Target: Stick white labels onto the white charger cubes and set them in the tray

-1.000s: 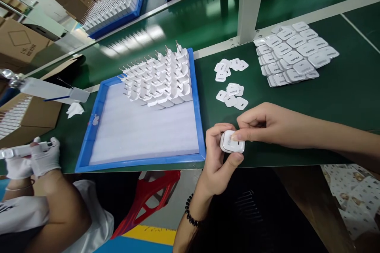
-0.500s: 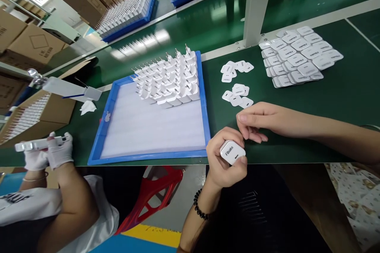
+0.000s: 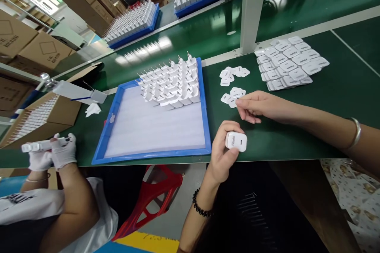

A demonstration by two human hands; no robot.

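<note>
My left hand [image 3: 224, 154] is closed round a white plug charger [image 3: 236, 141] near the front edge of the table. The charger's printed face, with a small dark port slot, points up at me. Further right and higher, my right hand [image 3: 252, 106] has its fingers curled and thumb and forefinger together. Those fingertips are at the edge of a small pile of white face plates [image 3: 236, 94] and partly cover it. Whether a plate is between them I cannot make out. A second small group of plates [image 3: 226, 76] lies just behind.
Left of my hands, a blue tray [image 3: 208, 126] holds rows of white chargers [image 3: 172, 83], prongs up. Many stacked plates [image 3: 287, 63] lie at the right, beside a metal post [image 3: 251, 12]. At far left, a co-worker's gloved hands [image 3: 63, 152] hold a white piece.
My right hand has moved up and left to the lower pile of plates. My left hand has tilted the charger and shifted it slightly right and up. The view has shifted slightly.
</note>
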